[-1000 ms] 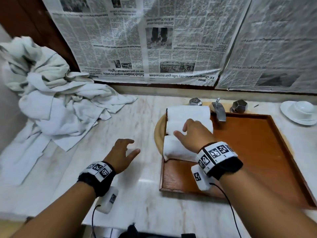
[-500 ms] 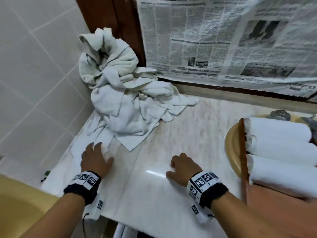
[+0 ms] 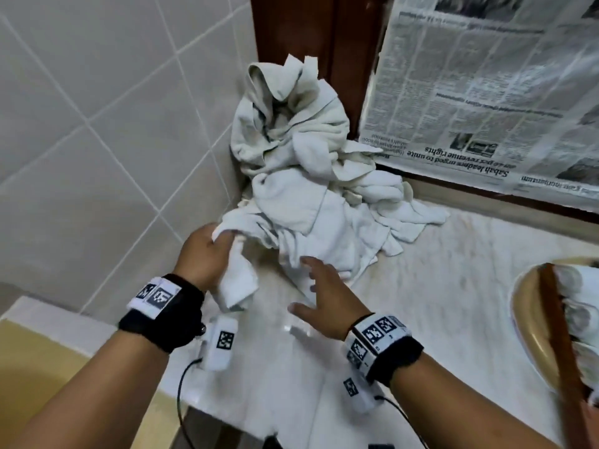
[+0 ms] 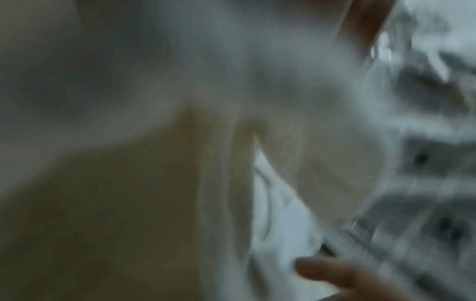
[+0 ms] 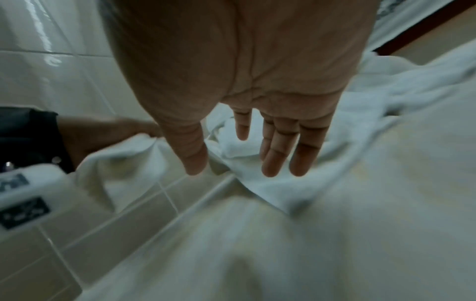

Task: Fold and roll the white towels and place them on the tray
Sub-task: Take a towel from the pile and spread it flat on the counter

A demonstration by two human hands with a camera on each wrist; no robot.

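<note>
A heap of crumpled white towels [image 3: 301, 176] is piled in the far left corner of the marble counter [image 3: 437, 286]. My left hand [image 3: 210, 251] grips one white towel [image 3: 238, 283] at the heap's near edge and holds it up, its end hanging down. My right hand [image 3: 319, 298] hovers open with spread fingers [image 5: 273, 154] just over the near edge of the heap [image 5: 257, 183]. At the far right edge, rolled white towels [image 3: 580, 306] lie on the brown wooden tray [image 3: 560, 332]. The left wrist view is blurred, showing mostly white cloth [image 4: 270, 224].
The tray sits over a tan basin rim [image 3: 531, 322] at the right. A tiled wall [image 3: 97, 140] closes the left side. Newspaper [image 3: 486, 92] covers the back wall above a dark wooden frame [image 3: 308, 34]. Bare marble lies between the heap and the tray.
The view has swung left from the tray to the towel heap. My right hand left the rolled towels and came over to the heap. My left hand reached the heap and took hold of a towel.
</note>
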